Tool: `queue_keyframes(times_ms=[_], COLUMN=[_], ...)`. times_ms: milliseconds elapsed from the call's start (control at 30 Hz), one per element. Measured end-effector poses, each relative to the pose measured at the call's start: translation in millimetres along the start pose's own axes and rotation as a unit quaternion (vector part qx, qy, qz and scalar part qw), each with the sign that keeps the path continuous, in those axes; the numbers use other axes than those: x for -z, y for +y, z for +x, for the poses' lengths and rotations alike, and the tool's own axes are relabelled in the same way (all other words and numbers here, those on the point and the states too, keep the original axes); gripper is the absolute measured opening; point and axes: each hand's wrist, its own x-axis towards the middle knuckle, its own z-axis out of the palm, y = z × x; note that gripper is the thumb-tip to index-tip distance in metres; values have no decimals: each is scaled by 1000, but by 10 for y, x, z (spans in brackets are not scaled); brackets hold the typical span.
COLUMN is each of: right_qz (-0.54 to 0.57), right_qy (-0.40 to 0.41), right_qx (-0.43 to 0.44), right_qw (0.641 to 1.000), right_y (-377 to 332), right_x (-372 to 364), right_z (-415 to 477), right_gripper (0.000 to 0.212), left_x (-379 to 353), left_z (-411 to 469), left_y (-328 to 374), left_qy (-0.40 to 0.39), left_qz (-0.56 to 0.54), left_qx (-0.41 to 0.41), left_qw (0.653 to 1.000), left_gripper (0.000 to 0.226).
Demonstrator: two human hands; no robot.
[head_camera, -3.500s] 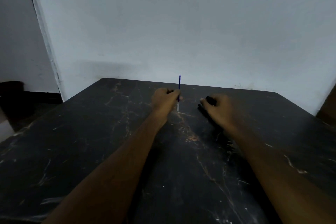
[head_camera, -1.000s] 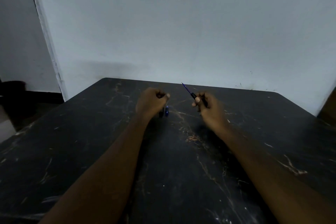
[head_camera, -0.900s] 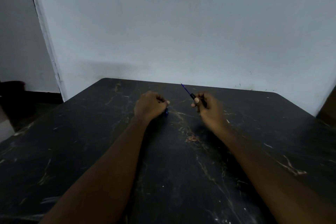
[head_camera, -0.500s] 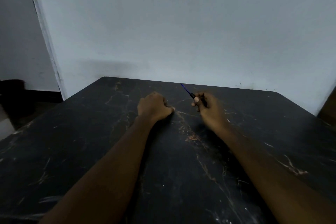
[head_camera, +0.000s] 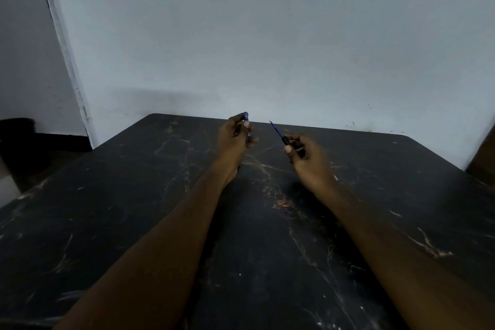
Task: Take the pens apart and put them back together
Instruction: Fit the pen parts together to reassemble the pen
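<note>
We record, largest first: a pale wall (head_camera: 267, 35) filling the upper half of the head view, with a white vertical trim (head_camera: 67, 61) at its left. Below it, a black marbled surface (head_camera: 134, 209) with light veins and scratches, its far edge meeting the wall. Two bare forearms reach across it from the near edge. The left hand (head_camera: 233, 139) is raised above the surface, fingers (head_camera: 246, 124) curled shut around a small blue pen piece (head_camera: 245, 115), of which only the top end shows above the fingertips. The right hand (head_camera: 305, 155) is beside it, a clear gap between the two, fingers closed on a dark pen barrel (head_camera: 288, 142); a thin blue refill (head_camera: 276, 128) projects from the barrel, tilted up and to the left, its tip pointing toward the left hand without touching it. A dark brown object (head_camera: 484, 158) sits at the far right edge, too cropped for us to identify.
</note>
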Motion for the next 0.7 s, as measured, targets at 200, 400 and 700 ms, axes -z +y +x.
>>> queue_keyframes(times_ms=[200, 400, 700], right_qz=[10, -9, -35], right_qy=[-6, -15, -22], right_qx=[-5, -11, 5], right_qw=[1000, 1000, 999], right_y=[-18, -9, 2], right_x=[0, -4, -6], right_z=[-13, -17, -28], right_gripper=[15, 19, 21], left_x=[-26, -55, -42], left_z=[-29, -53, -93], left_y=[42, 75, 98], left_qy=[-60, -65, -82], left_qz=[-154, -185, -158], left_qx=[59, 82, 78], left_qw=[985, 977, 981], left_gripper=[10, 15, 14])
